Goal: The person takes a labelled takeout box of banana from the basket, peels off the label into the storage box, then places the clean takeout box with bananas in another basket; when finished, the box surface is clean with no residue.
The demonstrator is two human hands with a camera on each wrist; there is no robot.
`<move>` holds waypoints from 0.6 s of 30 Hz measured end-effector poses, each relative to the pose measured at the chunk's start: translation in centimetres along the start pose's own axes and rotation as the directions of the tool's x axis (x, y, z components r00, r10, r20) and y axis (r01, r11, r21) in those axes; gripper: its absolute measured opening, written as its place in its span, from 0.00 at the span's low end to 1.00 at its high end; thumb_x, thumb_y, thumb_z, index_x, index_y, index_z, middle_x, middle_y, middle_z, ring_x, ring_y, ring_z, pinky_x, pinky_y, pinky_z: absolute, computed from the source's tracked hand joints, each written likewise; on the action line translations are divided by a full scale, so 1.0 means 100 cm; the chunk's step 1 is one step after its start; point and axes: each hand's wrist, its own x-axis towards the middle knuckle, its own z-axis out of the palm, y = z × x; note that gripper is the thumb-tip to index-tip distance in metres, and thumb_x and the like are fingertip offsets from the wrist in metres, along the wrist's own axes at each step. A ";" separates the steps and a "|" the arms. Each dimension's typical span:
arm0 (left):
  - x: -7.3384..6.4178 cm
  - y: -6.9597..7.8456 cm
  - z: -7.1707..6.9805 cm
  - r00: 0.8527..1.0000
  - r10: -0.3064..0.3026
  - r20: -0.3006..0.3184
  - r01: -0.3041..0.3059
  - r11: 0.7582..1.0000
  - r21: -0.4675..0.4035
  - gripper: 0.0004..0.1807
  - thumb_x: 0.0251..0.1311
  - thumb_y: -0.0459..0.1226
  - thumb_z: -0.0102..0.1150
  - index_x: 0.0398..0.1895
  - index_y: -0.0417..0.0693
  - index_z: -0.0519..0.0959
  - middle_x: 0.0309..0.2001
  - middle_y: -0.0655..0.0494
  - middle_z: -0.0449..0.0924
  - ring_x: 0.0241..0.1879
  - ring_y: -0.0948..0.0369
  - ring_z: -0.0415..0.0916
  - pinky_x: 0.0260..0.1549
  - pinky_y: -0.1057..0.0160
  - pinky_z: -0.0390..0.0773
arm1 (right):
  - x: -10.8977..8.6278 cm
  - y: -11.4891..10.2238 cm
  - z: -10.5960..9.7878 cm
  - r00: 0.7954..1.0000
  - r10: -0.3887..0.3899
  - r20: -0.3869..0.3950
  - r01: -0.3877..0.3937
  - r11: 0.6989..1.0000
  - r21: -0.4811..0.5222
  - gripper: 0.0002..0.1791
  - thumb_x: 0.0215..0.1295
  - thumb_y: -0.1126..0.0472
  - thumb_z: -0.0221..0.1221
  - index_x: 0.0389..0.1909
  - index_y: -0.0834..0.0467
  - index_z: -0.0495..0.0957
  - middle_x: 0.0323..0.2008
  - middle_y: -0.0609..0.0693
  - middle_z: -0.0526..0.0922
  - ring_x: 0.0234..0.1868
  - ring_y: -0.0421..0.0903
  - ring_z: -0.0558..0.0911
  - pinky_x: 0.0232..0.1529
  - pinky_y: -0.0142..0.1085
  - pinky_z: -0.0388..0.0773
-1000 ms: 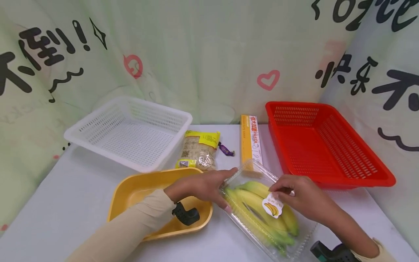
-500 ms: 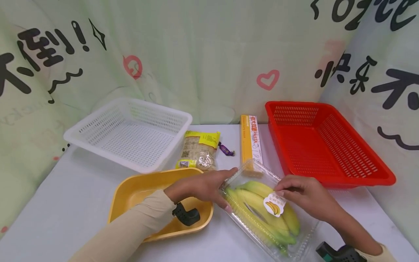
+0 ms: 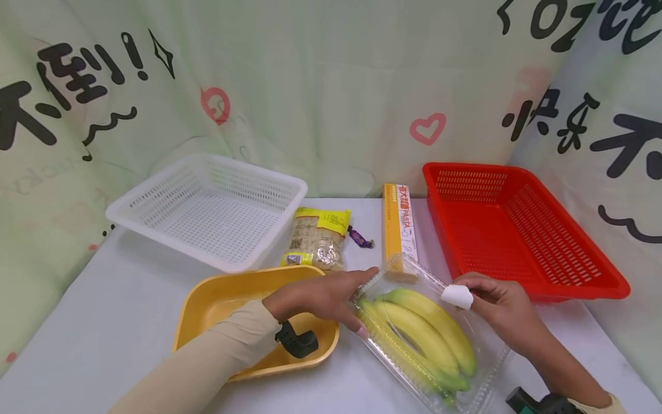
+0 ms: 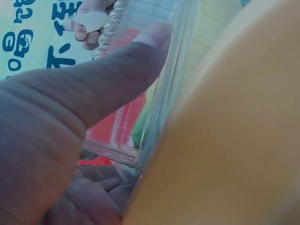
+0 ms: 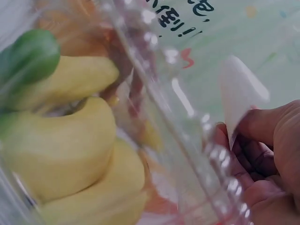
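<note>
A clear plastic clamshell box [image 3: 385, 282] with several yellow-green bananas [image 3: 421, 330] inside is tilted over the table's front. My left hand [image 3: 331, 296] grips its left edge, thumb over the side and fingers behind, as the left wrist view shows at the thumb [image 4: 126, 70]. Between thumb and fingertips my right hand [image 3: 509, 307] pinches a white sticker [image 3: 457, 296], its blank back showing and curling. In the right wrist view the sticker [image 5: 241, 96] stands off the box's beaded rim.
A yellow tray [image 3: 207, 293] lies under my left forearm. Behind are a white basket [image 3: 207, 256], a yellow-topped food packet [image 3: 318, 238], a purple wrapped candy [image 3: 360, 237] and a pasta box [image 3: 399, 221]. A red basket [image 3: 439, 224] stands at the right.
The banana sticker was on the lid; my right hand has peeled it up and away to the right, turning its white back toward view. The left hand keeps its grip on the box.
</note>
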 end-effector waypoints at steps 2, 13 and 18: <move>0.000 0.000 0.000 1.000 -0.008 -0.002 0.008 1.000 0.006 0.63 0.45 0.46 0.78 0.78 0.47 0.44 0.75 0.54 0.52 0.71 0.60 0.52 0.68 0.60 0.55 | 0.001 -0.002 0.000 1.000 0.020 -0.002 -0.020 1.000 0.004 0.10 0.62 0.66 0.64 0.44 0.65 0.84 0.38 0.46 0.85 0.37 0.40 0.83 0.39 0.28 0.81; 0.000 0.003 -0.002 0.999 -0.041 0.008 0.041 0.999 0.010 0.63 0.46 0.46 0.77 0.78 0.47 0.43 0.75 0.53 0.51 0.71 0.60 0.52 0.68 0.60 0.56 | 0.005 -0.009 0.001 1.000 -0.004 0.016 0.005 0.999 -0.051 0.10 0.61 0.65 0.66 0.44 0.62 0.85 0.40 0.49 0.85 0.38 0.40 0.84 0.39 0.29 0.81; 0.000 0.002 -0.002 1.000 -0.027 0.007 0.027 1.000 0.005 0.63 0.46 0.46 0.77 0.78 0.46 0.43 0.75 0.52 0.51 0.71 0.60 0.52 0.68 0.61 0.55 | 0.007 -0.011 0.002 1.000 -0.008 0.027 0.008 1.000 -0.025 0.10 0.62 0.66 0.65 0.44 0.62 0.85 0.41 0.51 0.85 0.38 0.42 0.84 0.40 0.30 0.81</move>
